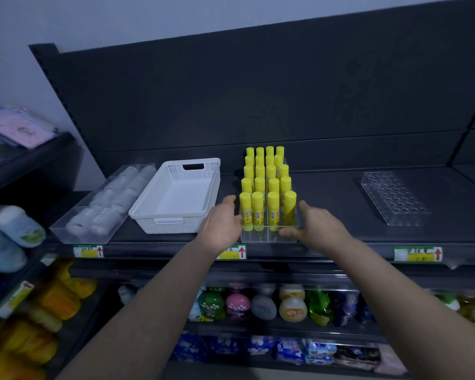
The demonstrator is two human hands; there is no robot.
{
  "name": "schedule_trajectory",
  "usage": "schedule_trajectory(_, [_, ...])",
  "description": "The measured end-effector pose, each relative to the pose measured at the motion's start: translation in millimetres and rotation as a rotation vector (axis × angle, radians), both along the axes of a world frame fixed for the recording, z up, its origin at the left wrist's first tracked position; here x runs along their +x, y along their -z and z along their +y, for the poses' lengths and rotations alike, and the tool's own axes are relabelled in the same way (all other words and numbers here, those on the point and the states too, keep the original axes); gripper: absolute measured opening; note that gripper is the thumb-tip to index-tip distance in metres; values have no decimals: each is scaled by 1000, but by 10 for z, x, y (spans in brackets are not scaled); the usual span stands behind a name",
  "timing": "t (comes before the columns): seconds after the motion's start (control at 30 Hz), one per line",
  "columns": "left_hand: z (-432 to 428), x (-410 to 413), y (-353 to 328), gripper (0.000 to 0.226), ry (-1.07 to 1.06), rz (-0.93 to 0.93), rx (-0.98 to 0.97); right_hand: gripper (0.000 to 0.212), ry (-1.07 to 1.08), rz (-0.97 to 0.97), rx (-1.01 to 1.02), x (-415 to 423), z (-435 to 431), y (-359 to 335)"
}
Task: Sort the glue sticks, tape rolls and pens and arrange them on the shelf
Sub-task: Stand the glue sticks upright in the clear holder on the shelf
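1. The left hand (222, 220) has its fingers (229, 201) spread wide against the left wall of the clear acrylic tray (269, 234); the right hand (317, 224) has its fingers (287, 232) open at the tray's front right corner. Neither visibly clamps it.
2. The yellow glue sticks (266, 185) stand upright in rows in that tray, at the front edge of the shelf (327, 193), mid-length.
3. Judged step: squaring the filled glue tray; next likely a gentle two-sided nudge, since the tall sticks could topple.
4. The empty white basket (177, 198) sits just left, crowding the left hand. Beyond it is the clear tray of tape rolls (107, 201); the empty clear pen holder (392, 198) lies well apart, right.
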State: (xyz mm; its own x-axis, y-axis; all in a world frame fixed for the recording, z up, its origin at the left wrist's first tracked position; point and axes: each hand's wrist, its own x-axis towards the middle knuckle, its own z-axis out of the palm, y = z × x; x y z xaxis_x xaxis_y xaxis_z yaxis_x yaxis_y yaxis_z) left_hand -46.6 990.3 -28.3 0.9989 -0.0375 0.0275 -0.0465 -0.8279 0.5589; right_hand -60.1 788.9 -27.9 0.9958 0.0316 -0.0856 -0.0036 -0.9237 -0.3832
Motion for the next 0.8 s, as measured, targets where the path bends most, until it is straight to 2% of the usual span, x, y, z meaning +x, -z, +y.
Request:
schedule_trajectory(0.1, [7, -13, 14, 44, 23, 79, -45, 64, 6, 37, 118, 15, 25, 54])
schedule_trajectory(0.23, [21, -49, 108, 30, 30, 37, 5, 92, 95, 31, 222, 17, 109, 98])
schedule_trajectory(0.3, [28, -67, 167, 19, 25, 0, 87, 84, 113, -3, 182, 11, 147, 127])
schedule_trajectory(0.37, [31, -77, 189, 13, 13, -33, 138, 64, 111, -28, 151, 12, 187, 149])
schedule_trajectory(0.43, [49, -77, 183, 11, -2, -55, 153, 43, 108, -38, 142, 22, 229, 163])
schedule_trajectory(0.57, [178, -69, 179, 10, 0, -77, 193, 24, 91, -44, 148, 18, 343, 146])
schedule_trajectory(0.6, [217, -72, 180, 13, 2, -81, 200, 22, 84, -47, 147, 7, 377, 129])
schedule_trajectory(0.7, [320, -76, 174, 18, 0, -73, 202, 36, 82, -62, 131, -18, 477, 87])
schedule_trajectory(0.8, [406, -82, 165, 18, 0, -66, 199, 37, 93, -62, 147, -11, 552, 90])
